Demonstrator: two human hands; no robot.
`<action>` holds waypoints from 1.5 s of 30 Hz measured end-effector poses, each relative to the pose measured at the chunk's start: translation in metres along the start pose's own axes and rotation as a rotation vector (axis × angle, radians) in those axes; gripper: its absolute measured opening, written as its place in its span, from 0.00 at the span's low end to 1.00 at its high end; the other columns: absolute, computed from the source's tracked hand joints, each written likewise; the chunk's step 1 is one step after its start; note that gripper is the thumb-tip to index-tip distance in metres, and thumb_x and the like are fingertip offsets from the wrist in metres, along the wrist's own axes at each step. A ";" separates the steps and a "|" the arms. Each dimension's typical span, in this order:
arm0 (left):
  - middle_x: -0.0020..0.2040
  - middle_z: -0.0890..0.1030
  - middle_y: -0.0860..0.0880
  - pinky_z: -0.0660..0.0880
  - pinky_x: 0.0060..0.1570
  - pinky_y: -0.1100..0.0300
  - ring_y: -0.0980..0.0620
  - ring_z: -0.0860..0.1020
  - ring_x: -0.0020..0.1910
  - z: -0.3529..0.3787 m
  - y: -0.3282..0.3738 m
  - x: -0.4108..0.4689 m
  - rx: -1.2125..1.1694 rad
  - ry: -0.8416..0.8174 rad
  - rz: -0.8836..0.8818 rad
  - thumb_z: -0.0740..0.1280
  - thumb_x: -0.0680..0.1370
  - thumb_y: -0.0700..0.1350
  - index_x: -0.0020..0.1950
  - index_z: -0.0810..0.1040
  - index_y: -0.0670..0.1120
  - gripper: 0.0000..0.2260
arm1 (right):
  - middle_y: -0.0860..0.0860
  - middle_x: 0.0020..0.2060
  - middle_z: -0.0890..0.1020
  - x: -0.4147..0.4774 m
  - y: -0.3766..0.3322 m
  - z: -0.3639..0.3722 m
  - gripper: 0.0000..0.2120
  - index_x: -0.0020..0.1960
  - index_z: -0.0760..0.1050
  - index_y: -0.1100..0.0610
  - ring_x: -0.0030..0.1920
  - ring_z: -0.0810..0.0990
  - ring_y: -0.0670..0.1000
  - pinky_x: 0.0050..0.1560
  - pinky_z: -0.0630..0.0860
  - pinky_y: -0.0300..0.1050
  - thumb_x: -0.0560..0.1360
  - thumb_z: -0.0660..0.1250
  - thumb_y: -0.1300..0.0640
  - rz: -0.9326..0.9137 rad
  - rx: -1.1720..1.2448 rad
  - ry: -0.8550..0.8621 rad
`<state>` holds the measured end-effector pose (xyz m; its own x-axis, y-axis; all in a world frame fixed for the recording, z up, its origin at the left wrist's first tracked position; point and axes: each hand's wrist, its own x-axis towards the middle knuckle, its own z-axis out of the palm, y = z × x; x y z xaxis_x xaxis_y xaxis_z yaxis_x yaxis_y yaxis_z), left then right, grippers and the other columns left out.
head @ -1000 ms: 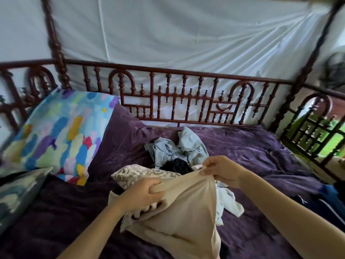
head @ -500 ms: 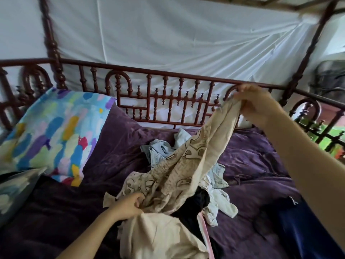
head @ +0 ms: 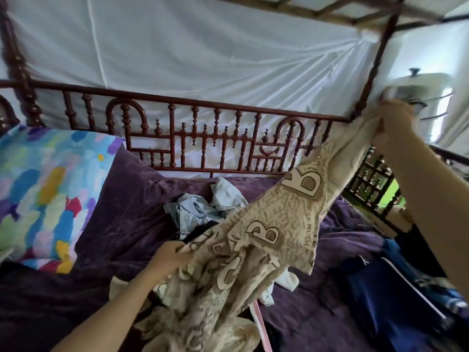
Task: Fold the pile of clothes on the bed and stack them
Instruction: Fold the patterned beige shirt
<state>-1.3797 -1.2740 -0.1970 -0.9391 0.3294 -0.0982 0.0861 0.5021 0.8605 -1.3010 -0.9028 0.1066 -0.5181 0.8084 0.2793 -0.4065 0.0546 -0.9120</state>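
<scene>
The beige knit garment printed with large brown letters [head: 279, 224] is stretched on a slant above the bed. The right hand [head: 396, 118] is raised high near the dark turned wooden bedpost [head: 375, 64] and has its fingers clamped on one end. The left hand [head: 168, 257] is low over the middle of the bed and pinches the cloth further down. The hands are well apart, and the lower end of the garment hangs in bunched folds toward the camera.

The carved red-brown wooden rail [head: 203, 138] closes the far edge of the bed and a similar rail runs along the right side, so the raised hand is close to the corner where they meet. To the left of the garment a broad stretch of the purple velvet bedspread [head: 121, 212] lies bare.

The rest of the pile sits under and behind the garment: a crumpled pale blue denim piece [head: 193, 212], something black just beside it, and a white piece [head: 286, 278] at the near right. A dark blue cloth [head: 380, 288] lies further right. A pillow with bright multicoloured brush strokes [head: 48, 189] leans at the left end. White draped fabric [head: 203, 59] hangs behind the rail.
</scene>
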 end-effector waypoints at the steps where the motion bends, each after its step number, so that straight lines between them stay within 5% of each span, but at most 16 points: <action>1: 0.26 0.68 0.50 0.57 0.30 0.60 0.56 0.67 0.26 -0.009 0.007 0.002 -0.076 0.042 0.019 0.72 0.72 0.45 0.31 0.68 0.42 0.15 | 0.45 0.27 0.78 0.014 0.015 -0.019 0.09 0.43 0.75 0.53 0.30 0.76 0.44 0.45 0.78 0.44 0.73 0.62 0.66 0.000 -0.126 0.055; 5: 0.24 0.64 0.50 0.56 0.24 0.69 0.60 0.62 0.21 -0.033 0.057 0.012 -0.132 0.107 0.154 0.71 0.73 0.40 0.30 0.67 0.41 0.16 | 0.52 0.37 0.77 -0.005 0.085 -0.045 0.13 0.56 0.77 0.66 0.33 0.73 0.48 0.54 0.78 0.51 0.72 0.66 0.65 0.103 -0.734 0.011; 9: 0.26 0.72 0.53 0.63 0.30 0.66 0.59 0.69 0.26 -0.048 0.119 0.013 -0.147 0.053 0.273 0.73 0.70 0.43 0.33 0.76 0.44 0.09 | 0.58 0.55 0.78 -0.096 0.134 -0.005 0.18 0.60 0.76 0.63 0.51 0.75 0.52 0.49 0.73 0.36 0.71 0.72 0.61 0.018 -1.131 -0.539; 11: 0.30 0.76 0.51 0.65 0.35 0.63 0.56 0.72 0.31 -0.049 0.147 0.009 -0.095 -0.047 0.328 0.73 0.70 0.44 0.38 0.79 0.42 0.06 | 0.51 0.64 0.71 -0.144 0.141 0.025 0.31 0.70 0.67 0.56 0.64 0.68 0.49 0.63 0.66 0.39 0.69 0.74 0.55 -0.094 -1.083 -0.877; 13: 0.36 0.76 0.46 0.66 0.40 0.59 0.52 0.73 0.36 -0.046 0.165 0.006 -0.068 -0.109 0.351 0.73 0.69 0.45 0.44 0.80 0.37 0.12 | 0.42 0.60 0.71 -0.178 0.136 0.050 0.35 0.71 0.62 0.52 0.59 0.71 0.39 0.59 0.69 0.35 0.69 0.74 0.59 -0.070 -0.810 -1.046; 15: 0.39 0.78 0.46 0.69 0.43 0.58 0.51 0.75 0.39 -0.048 0.170 0.003 -0.102 -0.090 0.334 0.73 0.69 0.47 0.46 0.81 0.39 0.13 | 0.42 0.45 0.78 -0.190 0.136 0.065 0.23 0.61 0.72 0.54 0.39 0.76 0.34 0.43 0.74 0.34 0.69 0.72 0.65 -0.069 -0.623 -0.963; 18: 0.54 0.81 0.47 0.72 0.58 0.54 0.48 0.79 0.54 -0.064 0.150 0.001 -0.426 -0.170 0.233 0.72 0.65 0.61 0.54 0.80 0.50 0.22 | 0.50 0.29 0.76 -0.181 0.133 0.077 0.03 0.41 0.76 0.59 0.27 0.71 0.45 0.32 0.69 0.43 0.70 0.69 0.65 -0.043 -0.541 -0.717; 21: 0.66 0.73 0.52 0.64 0.66 0.49 0.49 0.70 0.66 -0.066 0.106 0.002 -0.630 -0.206 0.116 0.65 0.61 0.72 0.63 0.72 0.58 0.34 | 0.53 0.23 0.64 -0.171 0.120 0.087 0.16 0.31 0.66 0.58 0.26 0.59 0.50 0.29 0.57 0.43 0.75 0.66 0.57 0.033 -0.348 -0.546; 24: 0.63 0.75 0.58 0.71 0.59 0.60 0.49 0.69 0.69 -0.040 0.061 -0.001 -0.427 -0.347 0.121 0.74 0.62 0.65 0.65 0.68 0.63 0.33 | 0.51 0.23 0.61 -0.159 0.099 0.102 0.22 0.29 0.60 0.55 0.25 0.57 0.50 0.27 0.54 0.40 0.76 0.64 0.48 0.071 -0.253 -0.470; 27: 0.63 0.73 0.59 0.69 0.60 0.67 0.58 0.71 0.65 -0.006 0.059 -0.023 -0.232 -0.488 0.129 0.74 0.71 0.49 0.65 0.66 0.59 0.27 | 0.54 0.27 0.62 -0.150 0.086 0.115 0.18 0.34 0.67 0.56 0.29 0.59 0.52 0.28 0.56 0.41 0.77 0.63 0.46 0.063 -0.241 -0.431; 30: 0.48 0.77 0.62 0.71 0.53 0.67 0.57 0.77 0.56 0.012 0.058 -0.017 -0.145 -0.269 0.133 0.74 0.70 0.39 0.51 0.72 0.59 0.19 | 0.47 0.20 0.61 -0.139 0.079 0.114 0.23 0.29 0.59 0.54 0.23 0.58 0.47 0.23 0.53 0.38 0.77 0.62 0.47 0.001 -0.260 -0.372; 33: 0.35 0.77 0.59 0.68 0.38 0.68 0.61 0.75 0.35 -0.005 0.044 -0.006 -0.024 -0.174 0.053 0.74 0.68 0.42 0.40 0.76 0.49 0.08 | 0.43 0.15 0.59 -0.115 0.082 0.093 0.24 0.28 0.57 0.54 0.18 0.56 0.42 0.20 0.52 0.37 0.78 0.61 0.47 -0.028 -0.299 -0.222; 38: 0.35 0.74 0.51 0.64 0.34 0.64 0.54 0.72 0.35 -0.054 0.057 0.003 0.216 -0.073 0.122 0.71 0.70 0.42 0.40 0.76 0.46 0.04 | 0.52 0.26 0.67 -0.073 0.141 0.020 0.20 0.28 0.62 0.57 0.31 0.68 0.51 0.30 0.66 0.38 0.78 0.61 0.56 0.109 -0.540 -0.099; 41: 0.33 0.73 0.48 0.61 0.33 0.60 0.53 0.70 0.33 -0.066 0.092 0.001 0.407 0.022 0.243 0.70 0.71 0.42 0.38 0.74 0.46 0.05 | 0.57 0.42 0.78 -0.077 0.183 -0.004 0.07 0.42 0.75 0.60 0.48 0.76 0.56 0.52 0.73 0.48 0.75 0.64 0.57 0.212 -0.954 -0.239; 43: 0.32 0.71 0.48 0.59 0.32 0.59 0.52 0.68 0.32 -0.061 0.113 -0.001 0.564 0.053 0.321 0.68 0.72 0.44 0.34 0.71 0.46 0.09 | 0.58 0.58 0.77 -0.097 0.192 0.001 0.19 0.62 0.74 0.60 0.58 0.75 0.57 0.60 0.71 0.50 0.72 0.67 0.61 0.100 -1.041 -0.392; 45: 0.32 0.73 0.50 0.61 0.31 0.59 0.52 0.69 0.32 -0.052 0.134 -0.006 0.678 0.055 0.372 0.66 0.71 0.43 0.34 0.73 0.47 0.06 | 0.50 0.62 0.71 -0.128 0.181 0.018 0.26 0.69 0.68 0.59 0.62 0.70 0.51 0.63 0.65 0.41 0.73 0.68 0.64 -0.066 -0.984 -0.730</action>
<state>-1.3801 -1.2508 -0.0553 -0.8218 0.5413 0.1776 0.5677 0.7516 0.3359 -1.3220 -1.0071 -0.0890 -0.9467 0.2862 0.1481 0.1290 0.7579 -0.6395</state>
